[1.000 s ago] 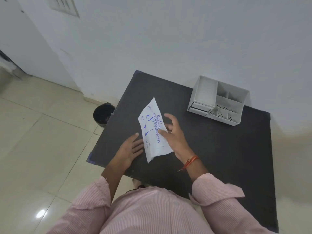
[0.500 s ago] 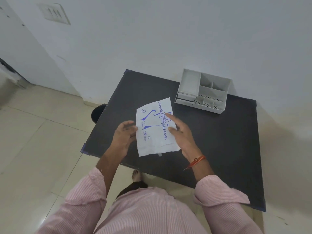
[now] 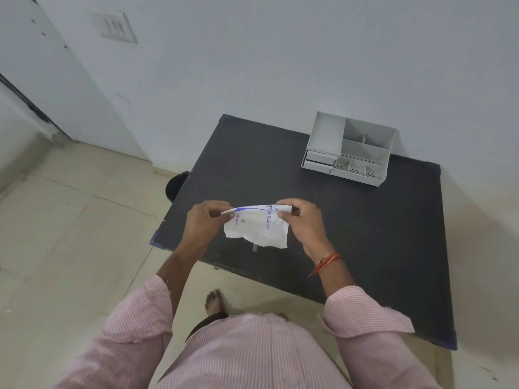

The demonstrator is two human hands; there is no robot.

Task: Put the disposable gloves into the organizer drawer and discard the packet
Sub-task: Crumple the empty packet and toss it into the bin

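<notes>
A: Thin white printed gloves packet held above dark matte table; left hand and right hand each pinching a top corner

B: Advise pulling top edge apart evenly; crinkly film, tears easily. Grey rigid plastic compartmented organizer well apart, drawer seemingly shut

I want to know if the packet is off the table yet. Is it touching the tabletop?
Cannot tell. In the head view both hands, left hand and right hand, pinch the glove packet's top edge, but its hanging lower edge overlaps the table.
</notes>
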